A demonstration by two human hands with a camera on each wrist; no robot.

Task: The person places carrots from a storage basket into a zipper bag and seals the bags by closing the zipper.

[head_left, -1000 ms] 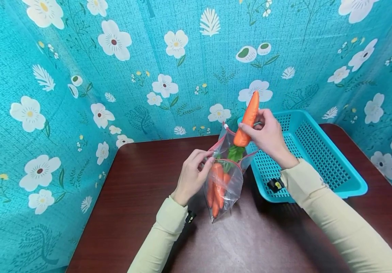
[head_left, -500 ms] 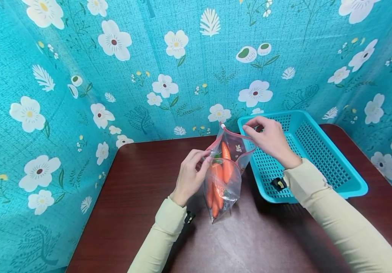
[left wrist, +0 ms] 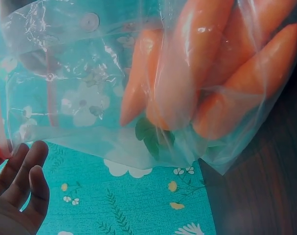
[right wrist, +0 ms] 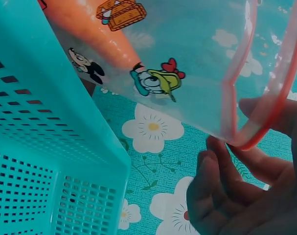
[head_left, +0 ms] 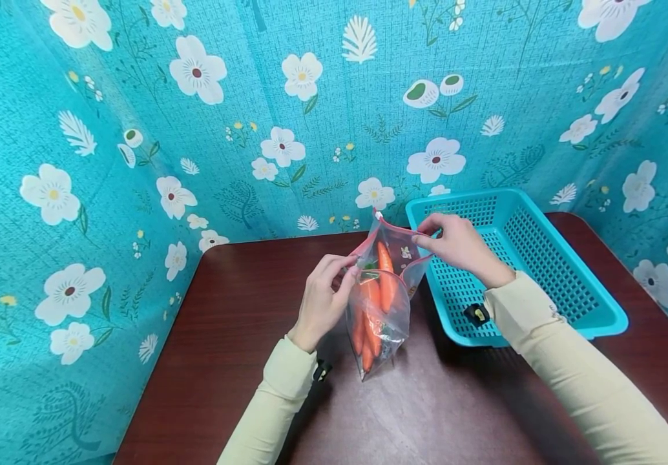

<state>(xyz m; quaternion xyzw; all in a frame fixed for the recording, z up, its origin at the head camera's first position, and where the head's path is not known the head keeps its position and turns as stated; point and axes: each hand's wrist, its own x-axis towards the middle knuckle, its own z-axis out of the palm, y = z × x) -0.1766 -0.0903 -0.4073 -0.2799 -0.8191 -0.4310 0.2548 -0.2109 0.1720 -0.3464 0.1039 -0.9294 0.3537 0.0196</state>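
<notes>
A clear zip bag (head_left: 393,330) with a red zip edge stands on the table, its mouth spread wide. Several orange carrots (head_left: 372,326) with green leaf tops are inside it; one leans up toward the mouth with its tip raised. My left hand (head_left: 322,302) pinches the left side of the red rim. On the right side, my right hand (head_left: 460,247) grips the rim between thumb and fingers. Cartoon prints (right wrist: 155,81) show on the bag in the right wrist view. The carrots (left wrist: 197,63) press against the plastic in the left wrist view.
A turquoise perforated basket (head_left: 586,294) stands just right of the bag, under my right forearm. The dark red-brown table (head_left: 241,310) ends at a teal flowered cloth (head_left: 334,129) behind and at both sides.
The carrot that my right hand held above the bag now lies inside it. My right hand has let go of it and taken hold of the bag's right rim. The left hand barely moved.
</notes>
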